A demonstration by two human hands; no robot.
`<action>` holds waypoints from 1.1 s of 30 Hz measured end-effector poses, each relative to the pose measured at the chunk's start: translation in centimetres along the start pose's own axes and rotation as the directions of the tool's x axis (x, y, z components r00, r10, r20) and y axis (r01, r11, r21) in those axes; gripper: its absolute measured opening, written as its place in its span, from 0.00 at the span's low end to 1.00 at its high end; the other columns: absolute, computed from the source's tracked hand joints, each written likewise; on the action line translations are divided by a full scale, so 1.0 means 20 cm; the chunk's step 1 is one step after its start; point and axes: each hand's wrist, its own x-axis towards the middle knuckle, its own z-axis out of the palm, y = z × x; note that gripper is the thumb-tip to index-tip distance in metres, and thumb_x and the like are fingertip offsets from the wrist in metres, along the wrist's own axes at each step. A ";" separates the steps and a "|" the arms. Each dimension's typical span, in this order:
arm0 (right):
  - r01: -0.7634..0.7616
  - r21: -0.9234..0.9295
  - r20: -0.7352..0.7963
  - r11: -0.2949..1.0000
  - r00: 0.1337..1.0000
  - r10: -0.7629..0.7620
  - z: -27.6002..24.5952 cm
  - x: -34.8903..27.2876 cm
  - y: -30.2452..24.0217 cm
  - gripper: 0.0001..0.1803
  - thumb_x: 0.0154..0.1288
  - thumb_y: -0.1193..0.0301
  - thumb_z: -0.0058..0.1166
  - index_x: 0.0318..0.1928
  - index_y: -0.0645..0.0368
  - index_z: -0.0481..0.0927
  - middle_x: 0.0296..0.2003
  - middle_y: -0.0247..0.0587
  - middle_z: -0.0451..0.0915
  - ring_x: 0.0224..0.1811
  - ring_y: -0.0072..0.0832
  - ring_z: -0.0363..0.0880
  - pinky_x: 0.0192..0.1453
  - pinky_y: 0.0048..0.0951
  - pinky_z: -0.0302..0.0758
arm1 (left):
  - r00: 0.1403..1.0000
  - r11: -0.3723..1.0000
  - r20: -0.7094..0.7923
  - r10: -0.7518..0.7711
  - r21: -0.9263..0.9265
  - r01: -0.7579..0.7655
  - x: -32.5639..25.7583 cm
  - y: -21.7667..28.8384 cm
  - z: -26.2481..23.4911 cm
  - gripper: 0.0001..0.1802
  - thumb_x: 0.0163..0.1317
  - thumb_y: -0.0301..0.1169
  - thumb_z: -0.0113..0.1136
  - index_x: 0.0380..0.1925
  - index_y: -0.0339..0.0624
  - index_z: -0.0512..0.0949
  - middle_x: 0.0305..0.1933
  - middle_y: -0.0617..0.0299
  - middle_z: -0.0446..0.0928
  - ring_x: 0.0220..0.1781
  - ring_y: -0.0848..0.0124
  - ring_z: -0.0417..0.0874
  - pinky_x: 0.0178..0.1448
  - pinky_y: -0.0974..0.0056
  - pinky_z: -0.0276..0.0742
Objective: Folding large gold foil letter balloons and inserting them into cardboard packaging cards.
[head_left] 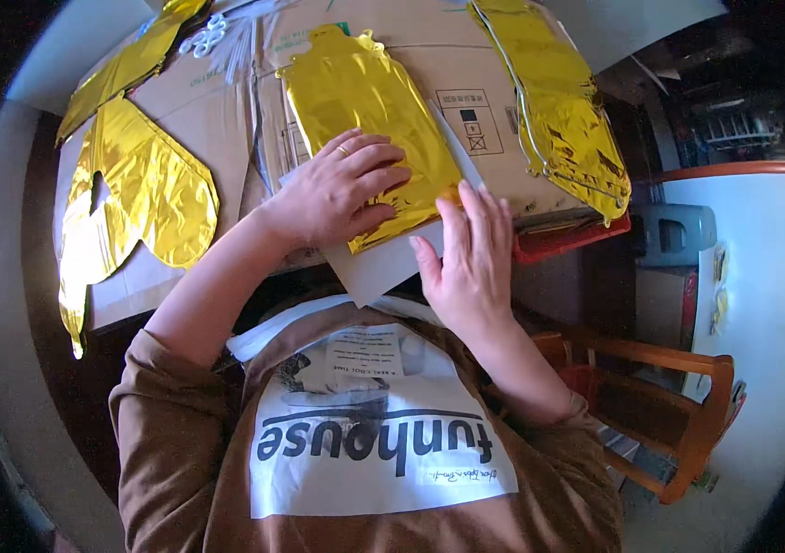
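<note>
A flat, folded gold foil balloon (pixel 365 92) lies on a pale sheet of card (pixel 369 267) in front of me. My left hand (pixel 342 184) rests on the foil with its fingers spread, pressing on its near left part. At the near right corner of the foil is my right hand (pixel 471 258), fingers stretched out and thumb apart. Its fingertips touch the edge of the foil and card. Neither hand is closed around anything.
Cardboard (pixel 199 101) covers the work surface. A flat gold foil balloon (pixel 148 184) lies at left, with a gold foil piece (pixel 134 64) beyond it. Gold foil balloons (pixel 558 101) are stacked at right. White rings (pixel 203 37) sit at the back. A wooden chair (pixel 660 396) stands at right.
</note>
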 end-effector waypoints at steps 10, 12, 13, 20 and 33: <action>-0.132 -0.056 0.120 0.990 0.983 0.138 0.16 -0.01 -0.07 0.41 0.71 0.51 0.53 0.71 0.71 0.61 0.71 0.74 0.55 0.75 0.65 0.53 0.76 0.61 0.52 | 0.999 0.998 -0.011 -0.049 -0.025 0.049 0.00 -0.04 -0.01 0.27 0.56 0.38 0.69 0.54 0.40 0.77 0.60 0.51 0.74 0.67 0.51 0.72 0.74 0.46 0.63; -0.124 -0.037 0.091 0.992 0.988 0.127 0.16 -0.01 -0.06 0.40 0.70 0.51 0.54 0.70 0.71 0.63 0.71 0.74 0.57 0.74 0.65 0.54 0.76 0.60 0.53 | 0.996 0.997 -0.056 -0.067 0.026 0.069 -0.02 -0.07 -0.04 0.28 0.54 0.37 0.70 0.55 0.40 0.76 0.61 0.49 0.73 0.69 0.47 0.70 0.75 0.44 0.61; -0.121 -0.002 0.092 0.993 0.988 0.121 0.15 -0.01 -0.05 0.40 0.70 0.51 0.54 0.69 0.71 0.63 0.70 0.74 0.57 0.74 0.65 0.55 0.76 0.61 0.53 | 0.993 0.992 -0.055 -0.109 0.054 0.112 -0.02 -0.07 -0.05 0.29 0.54 0.36 0.71 0.56 0.40 0.76 0.63 0.48 0.72 0.70 0.46 0.69 0.76 0.43 0.62; -0.152 0.382 -0.117 0.912 0.971 0.211 0.04 0.02 0.10 0.34 0.60 0.63 0.70 0.61 0.67 0.71 0.57 0.58 0.73 0.59 0.54 0.73 0.65 0.49 0.70 | 0.951 0.953 -0.067 -0.302 0.010 0.303 -0.09 0.29 -0.05 0.31 0.54 0.33 0.72 0.60 0.44 0.76 0.67 0.48 0.70 0.71 0.44 0.69 0.75 0.42 0.63; -0.359 0.209 0.300 0.910 0.909 0.290 -0.05 0.22 0.31 0.17 0.57 0.63 0.71 0.32 0.61 0.77 0.31 0.45 0.82 0.32 0.39 0.81 0.39 0.39 0.77 | 0.890 0.892 -0.082 -0.448 0.024 0.451 -0.23 0.34 -0.04 0.36 0.49 0.33 0.75 0.61 0.41 0.74 0.65 0.49 0.71 0.66 0.47 0.73 0.68 0.47 0.72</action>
